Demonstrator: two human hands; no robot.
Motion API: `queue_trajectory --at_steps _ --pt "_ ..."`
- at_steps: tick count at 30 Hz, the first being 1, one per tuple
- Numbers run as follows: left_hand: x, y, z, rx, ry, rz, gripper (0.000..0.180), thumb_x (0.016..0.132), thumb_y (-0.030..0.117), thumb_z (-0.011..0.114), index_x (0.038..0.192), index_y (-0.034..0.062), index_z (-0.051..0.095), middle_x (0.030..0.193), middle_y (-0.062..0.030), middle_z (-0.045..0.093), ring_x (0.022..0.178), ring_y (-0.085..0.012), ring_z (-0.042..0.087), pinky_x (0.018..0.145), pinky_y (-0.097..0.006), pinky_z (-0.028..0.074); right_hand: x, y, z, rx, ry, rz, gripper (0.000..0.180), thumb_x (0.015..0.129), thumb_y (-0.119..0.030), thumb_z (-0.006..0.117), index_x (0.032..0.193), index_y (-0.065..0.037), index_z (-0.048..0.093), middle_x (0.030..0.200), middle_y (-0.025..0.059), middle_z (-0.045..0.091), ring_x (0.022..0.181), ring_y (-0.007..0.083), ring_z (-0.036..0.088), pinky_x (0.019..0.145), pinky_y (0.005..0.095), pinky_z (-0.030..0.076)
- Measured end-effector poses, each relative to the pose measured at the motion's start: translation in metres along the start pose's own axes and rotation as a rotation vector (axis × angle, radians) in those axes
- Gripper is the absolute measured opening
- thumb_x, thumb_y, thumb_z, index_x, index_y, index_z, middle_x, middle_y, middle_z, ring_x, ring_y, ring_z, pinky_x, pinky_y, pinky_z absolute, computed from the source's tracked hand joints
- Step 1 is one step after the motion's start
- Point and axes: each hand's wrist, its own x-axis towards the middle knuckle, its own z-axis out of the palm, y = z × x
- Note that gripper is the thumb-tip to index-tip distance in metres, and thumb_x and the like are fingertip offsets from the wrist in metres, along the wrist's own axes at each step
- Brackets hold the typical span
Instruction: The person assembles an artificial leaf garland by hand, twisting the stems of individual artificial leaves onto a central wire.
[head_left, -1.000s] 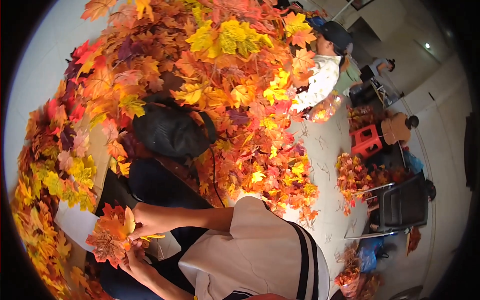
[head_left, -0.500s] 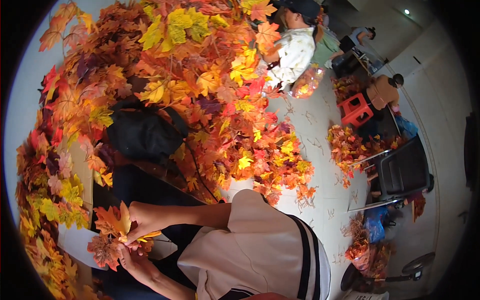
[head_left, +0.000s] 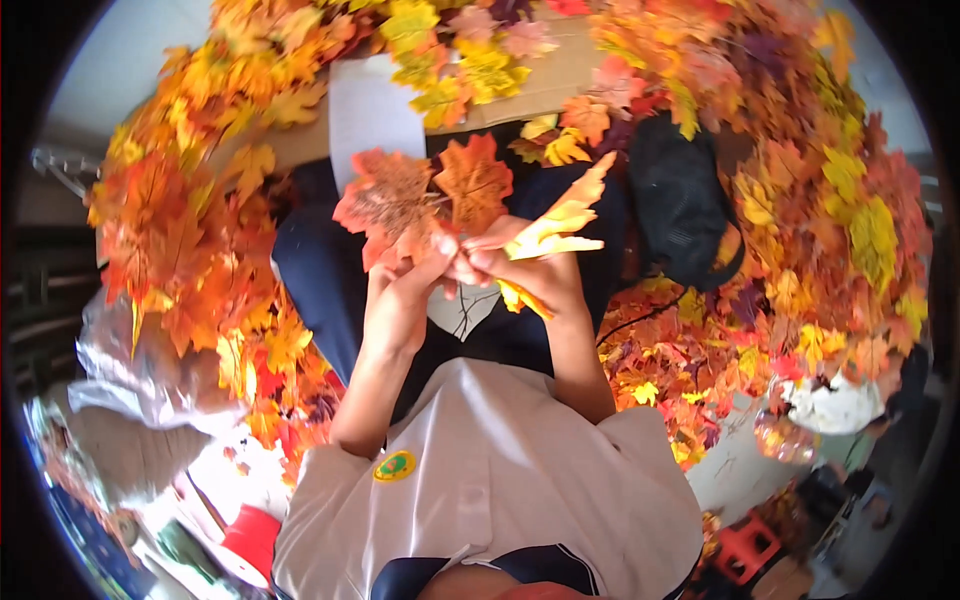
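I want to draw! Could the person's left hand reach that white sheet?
Probably yes: the white sheet lies ahead of the left hand, much of it uncovered. But that hand holds red-orange leaves, so it might need to let go first.

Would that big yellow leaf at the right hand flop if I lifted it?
Maybe not: the yellow leaf sticks out past the right hand without drooping, so it's probably fairly stiff. Likely light too, since it looks thin.

Head cam: L fisheye, head-worn, faces down. Shirt (head_left: 490, 470) fills lower ctr.; L hand (head_left: 397, 303) & R hand (head_left: 547, 279) near ctr., close range.
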Motion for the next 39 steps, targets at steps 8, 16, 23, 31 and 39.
queue_trajectory --at_steps 8,16,23,31,39 --pt "0.003 0.004 -0.001 0.003 0.075 0.066 0.013 0.088 0.012 0.068 0.095 0.0026 0.062 0.079 -0.0052 0.069 0.071 -0.0142 0.067 0.055 -0.024 0.044 0.006 0.008 -0.009 -0.098 0.011 -0.033 0.014 0.085 -0.001 0.068 0.099 -0.002 0.069 0.084 0.008 0.061 0.072 0.0188 0.061 0.062 0.0297 0.049" --pt "0.013 0.005 -0.01 0.181 0.073 0.043 0.019 0.089 0.017 0.066 0.098 0.0005 0.062 0.082 -0.0076 0.068 0.073 -0.015 0.064 0.059 -0.026 0.045 0.019 0.013 -0.009 -0.183 0.096 -0.054 0.012 0.082 -0.002 0.073 0.091 0.004 0.069 0.08 0.0098 0.066 0.069 0.0149 0.063 0.058 0.0265 0.051" --pt "0.025 0.001 -0.02 0.25 0.046 -0.037 0.014 0.089 0.016 0.066 0.091 0.002 0.066 0.079 -0.0064 0.069 0.072 -0.0139 0.066 0.059 -0.024 0.044 0.024 0.006 -0.016 -0.45 0.108 0.003 0.013 0.083 -0.004 0.073 0.089 0.005 0.067 0.085 0.0075 0.068 0.075 0.0121 0.063 0.065 0.025 0.05" --pt "0.034 0.0 -0.031 0.182 -0.061 -0.126 0.016 0.088 0.016 0.068 0.093 0.0009 0.067 0.081 -0.0094 0.068 0.074 -0.0182 0.068 0.063 -0.028 0.054 0.027 0.006 -0.022 -0.336 0.075 0.13 0.008 0.083 0.0 0.07 0.088 0.005 0.067 0.09 0.0132 0.068 0.083 0.018 0.064 0.072 0.0299 0.05" --pt "0.045 0.004 -0.05 0.103 -0.214 -0.236 0.017 0.088 0.017 0.068 0.09 0.0014 0.065 0.081 -0.0084 0.068 0.073 -0.0172 0.067 0.059 -0.026 0.052 0.054 -0.005 -0.021 -0.297 -0.103 0.293 0.012 0.085 -0.002 0.07 0.092 0.006 0.066 0.083 0.0104 0.068 0.077 0.0175 0.066 0.071 0.0302 0.053"
